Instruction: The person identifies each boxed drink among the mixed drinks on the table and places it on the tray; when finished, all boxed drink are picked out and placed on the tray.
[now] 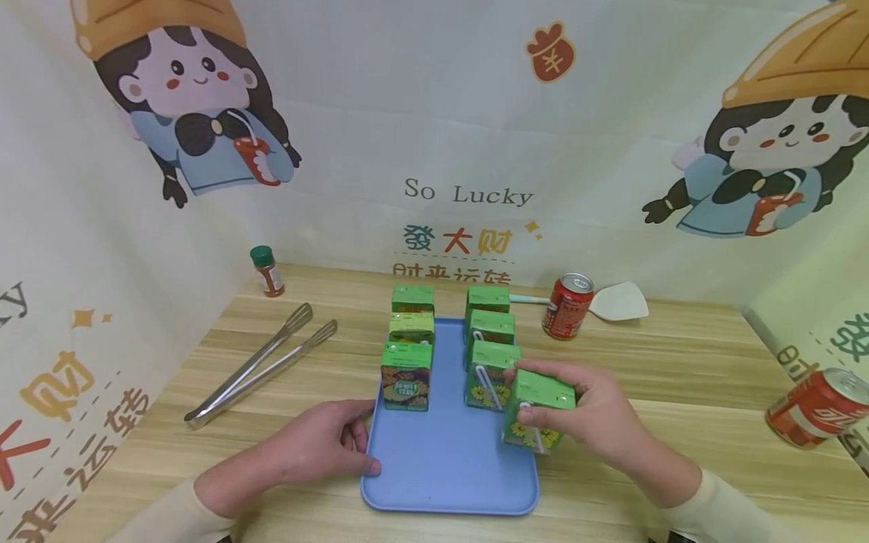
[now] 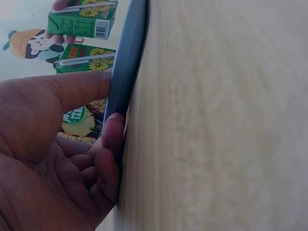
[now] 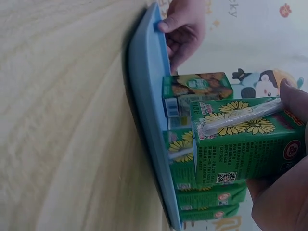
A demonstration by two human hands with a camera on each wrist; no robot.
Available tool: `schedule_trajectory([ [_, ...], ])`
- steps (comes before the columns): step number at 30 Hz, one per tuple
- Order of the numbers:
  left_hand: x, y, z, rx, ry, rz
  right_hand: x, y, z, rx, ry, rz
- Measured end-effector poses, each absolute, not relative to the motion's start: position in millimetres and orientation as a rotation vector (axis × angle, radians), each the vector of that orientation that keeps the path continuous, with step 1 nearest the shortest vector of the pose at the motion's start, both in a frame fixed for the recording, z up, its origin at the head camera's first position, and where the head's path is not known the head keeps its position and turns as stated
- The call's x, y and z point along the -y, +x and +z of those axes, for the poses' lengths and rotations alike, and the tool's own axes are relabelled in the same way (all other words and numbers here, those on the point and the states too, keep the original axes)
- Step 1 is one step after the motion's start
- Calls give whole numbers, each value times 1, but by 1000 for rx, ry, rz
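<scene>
My right hand grips a green drink carton with yellow flowers and a straw on its front. The carton is tilted and held just above the right side of the blue tray. In the right wrist view, the carton is apart from the tray surface. My left hand holds the tray's left rim, thumb on the edge and the other fingers curled beside it. Two rows of cartons stand on the tray: a flowered carton leads the right row, and a brown-fronted carton leads the left.
Metal tongs lie left of the tray, with a green-capped spice bottle behind them. A red can stands at the back right beside a white spatula. Another red can is at the far right. Printed cloth walls enclose the table.
</scene>
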State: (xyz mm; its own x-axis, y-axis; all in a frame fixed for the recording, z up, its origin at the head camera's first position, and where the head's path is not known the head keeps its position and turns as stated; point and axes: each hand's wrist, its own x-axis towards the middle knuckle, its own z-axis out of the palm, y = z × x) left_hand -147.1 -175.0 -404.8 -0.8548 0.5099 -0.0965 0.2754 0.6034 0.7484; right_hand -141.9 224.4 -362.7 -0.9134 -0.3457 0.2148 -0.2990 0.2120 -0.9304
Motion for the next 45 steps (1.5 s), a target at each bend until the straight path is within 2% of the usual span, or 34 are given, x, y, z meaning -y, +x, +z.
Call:
schedule_trajectory([
  [4, 175, -147, -405, -2534, 637, 1108, -215, -144, -370, -2389, -698, -1821],
  [19, 174, -150, -407, -2506, 657, 1118, -188, -154, -381, -2390, -624, -1708],
  [45, 176, -150, -405, -2511, 660, 1099, -180, -159, -388, -2343, -638, -1733],
])
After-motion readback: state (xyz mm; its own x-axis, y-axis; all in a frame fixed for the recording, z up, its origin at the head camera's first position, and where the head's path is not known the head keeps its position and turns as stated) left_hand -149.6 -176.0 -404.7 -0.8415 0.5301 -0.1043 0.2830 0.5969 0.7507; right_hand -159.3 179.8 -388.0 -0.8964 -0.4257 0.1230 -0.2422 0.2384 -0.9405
